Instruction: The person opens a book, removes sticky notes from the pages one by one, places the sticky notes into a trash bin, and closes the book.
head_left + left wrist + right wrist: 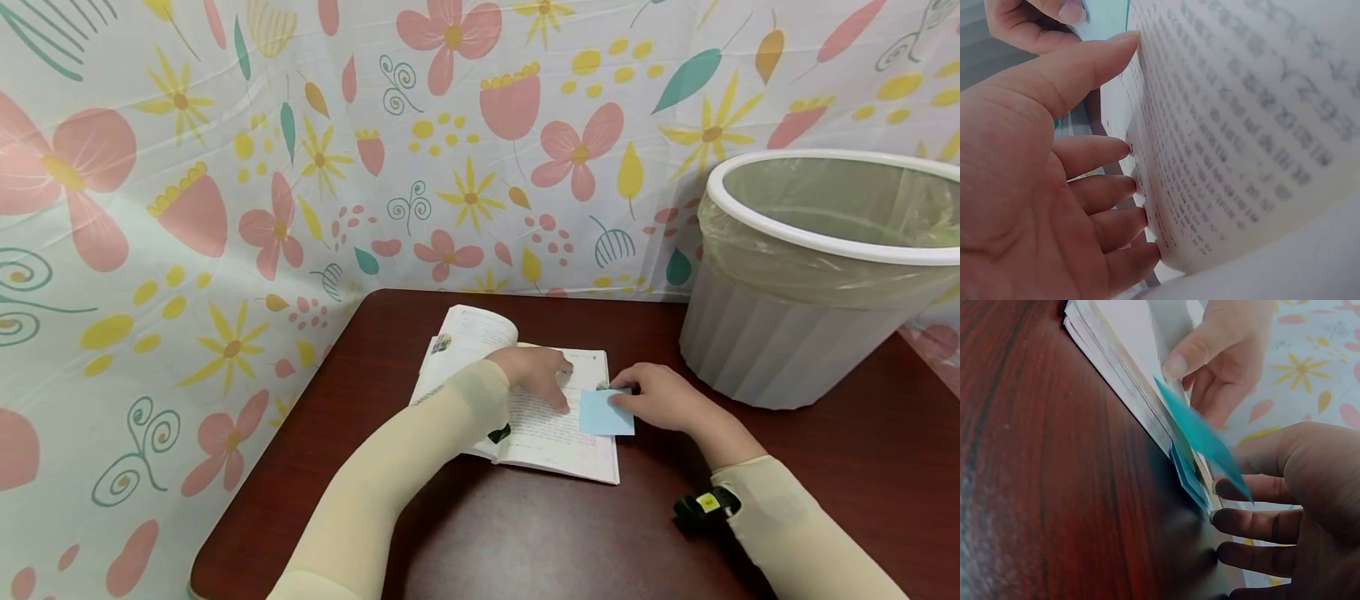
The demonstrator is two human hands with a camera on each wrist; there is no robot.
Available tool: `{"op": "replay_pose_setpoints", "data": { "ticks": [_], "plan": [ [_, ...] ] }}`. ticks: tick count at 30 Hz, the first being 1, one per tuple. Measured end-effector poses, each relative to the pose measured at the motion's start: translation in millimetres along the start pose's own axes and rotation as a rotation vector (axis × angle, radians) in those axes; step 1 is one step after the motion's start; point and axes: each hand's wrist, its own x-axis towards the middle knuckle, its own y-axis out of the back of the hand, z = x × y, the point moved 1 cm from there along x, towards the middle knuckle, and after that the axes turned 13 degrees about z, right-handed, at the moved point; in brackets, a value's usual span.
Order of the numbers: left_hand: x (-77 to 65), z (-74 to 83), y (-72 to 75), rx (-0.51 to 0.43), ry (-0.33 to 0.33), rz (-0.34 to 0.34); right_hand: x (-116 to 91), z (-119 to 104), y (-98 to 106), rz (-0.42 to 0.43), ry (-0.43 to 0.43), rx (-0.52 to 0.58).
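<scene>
An open book (pixel 555 446) with printed pages lies on the table. My left hand (pixel 536 375) rests on its right-hand page, thumb and fingers spread and touching the paper; in the left wrist view the fingertips (pixel 1124 150) meet the printed page (pixel 1210 125). At the book's right edge my right hand (pixel 663 400) pinches a light blue sticky note (pixel 600 414) between thumb and forefinger. In the right wrist view this note (pixel 1200 434) stands tilted above the page, and more blue paper (pixel 1186 478) shows at the book's edge beside the fingertips.
A white ribbed bin (pixel 780 333) with a clear liner stands on the table at the right. The dark red-brown table (pixel 525 533) meets a flower-printed curtain (pixel 465 208) at the back and left. Left pages of the book (pixel 480 329) curl upward.
</scene>
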Motion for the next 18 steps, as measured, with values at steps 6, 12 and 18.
{"op": "replay_pose_setpoints", "data": {
  "ticks": [6,12,18],
  "plan": [
    [2.2,2.6,-1.3,0.057,0.002,0.006,1.4,-0.1,-0.5,0.015,0.03,-0.002],
    [3.6,3.4,-0.8,0.083,0.019,0.0,-1.3,-3.8,-0.2,0.051,0.07,0.005],
    [1.6,4.4,-1.6,0.055,0.045,-0.01,-4.4,-9.0,-1.1,0.071,0.109,0.028]
  ]
}}
